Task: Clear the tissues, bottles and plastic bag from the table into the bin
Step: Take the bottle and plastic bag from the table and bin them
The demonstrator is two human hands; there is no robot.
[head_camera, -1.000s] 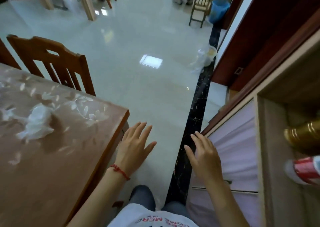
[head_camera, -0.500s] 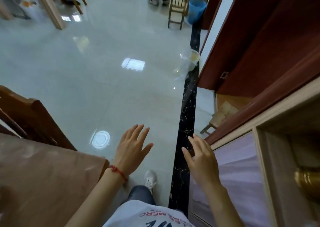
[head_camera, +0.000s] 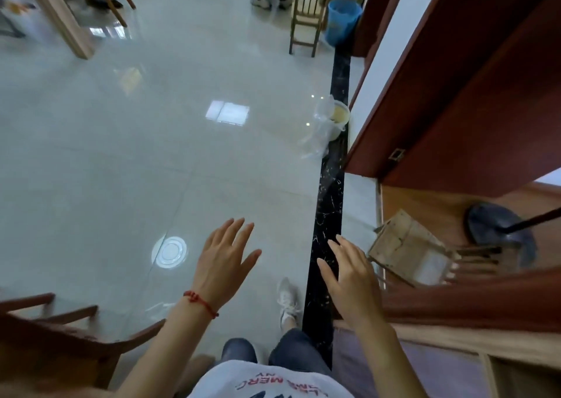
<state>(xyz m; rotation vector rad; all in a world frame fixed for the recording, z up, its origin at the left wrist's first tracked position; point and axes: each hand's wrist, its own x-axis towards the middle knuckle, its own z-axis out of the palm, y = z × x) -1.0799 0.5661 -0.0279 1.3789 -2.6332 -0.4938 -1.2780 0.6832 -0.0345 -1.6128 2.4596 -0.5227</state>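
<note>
1. Far up the glossy floor (head_camera: pixel 121 155), a blue bin (head_camera: pixel 343 21) stands by a small wooden chair (head_camera: pixel 306 18).
2. Nearer, a clear plastic bag (head_camera: pixel 320 124) lies against a white tub (head_camera: pixel 340 118).
3. Left hand (head_camera: pixel 223 264) and right hand (head_camera: pixel 352 279) hover empty, fingers spread.
4. One white shoe (head_camera: pixel 287 302) steps beside the black floor strip (head_camera: pixel 331 215).

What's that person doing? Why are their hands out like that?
The person is on their feet on the shiny tiled floor, one white shoe in front. The left hand and the right hand are both open, held out in front, and hold nothing. A blue bin stands far ahead by the wall, next to a small wooden chair. A clear plastic bag lies on the floor beside a small bucket.
</note>
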